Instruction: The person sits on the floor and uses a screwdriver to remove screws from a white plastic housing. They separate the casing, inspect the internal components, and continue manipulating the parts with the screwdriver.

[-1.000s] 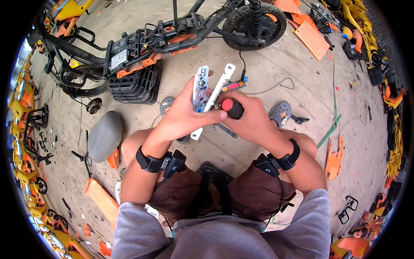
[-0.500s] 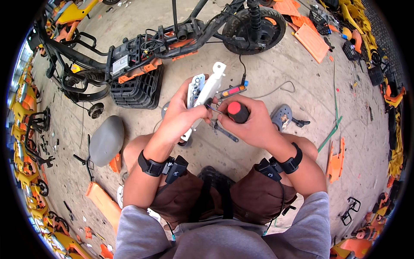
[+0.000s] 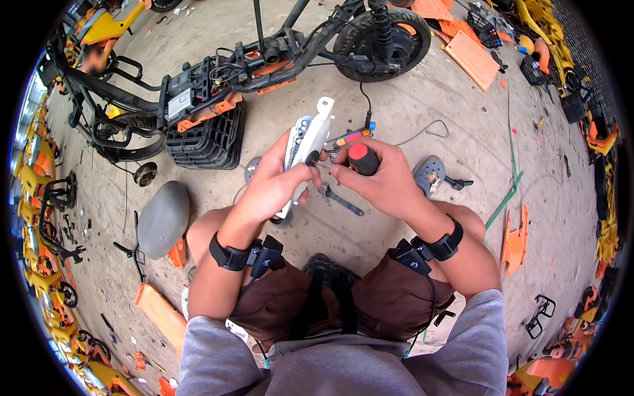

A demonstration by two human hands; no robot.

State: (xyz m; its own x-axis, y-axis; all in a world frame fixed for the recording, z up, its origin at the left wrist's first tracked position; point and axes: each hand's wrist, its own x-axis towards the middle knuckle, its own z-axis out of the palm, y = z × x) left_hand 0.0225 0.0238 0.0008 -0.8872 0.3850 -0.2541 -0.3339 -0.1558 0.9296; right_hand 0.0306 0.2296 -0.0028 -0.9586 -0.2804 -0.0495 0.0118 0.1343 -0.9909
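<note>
My left hand (image 3: 277, 181) is closed around a long white plastic housing (image 3: 316, 135), which is tilted upward and has a mounting hole at its top end. Along its left side runs a pale strip with a row of round shapes. A small black piece (image 3: 313, 158) sits at the housing's right edge by my left thumb. A screwdriver (image 3: 363, 159) with a red-capped black handle lies in my right hand (image 3: 383, 181), its shaft hidden. Thin wires run between the hands, and my right thumb and forefinger pinch together beside them.
A stripped scooter frame (image 3: 238, 76) lies across the far side, with a black crate (image 3: 208, 142) below it. On the floor are a wrench (image 3: 343, 200), a colourful tool (image 3: 354, 136) with a cable, a grey seat (image 3: 164, 220), orange panels (image 3: 472, 59) and a green strip (image 3: 505, 198).
The white housing has turned slightly more upright and shifted a little left. My right hand has shifted slightly left, with the screwdriver still in it. The view has shifted slightly.
</note>
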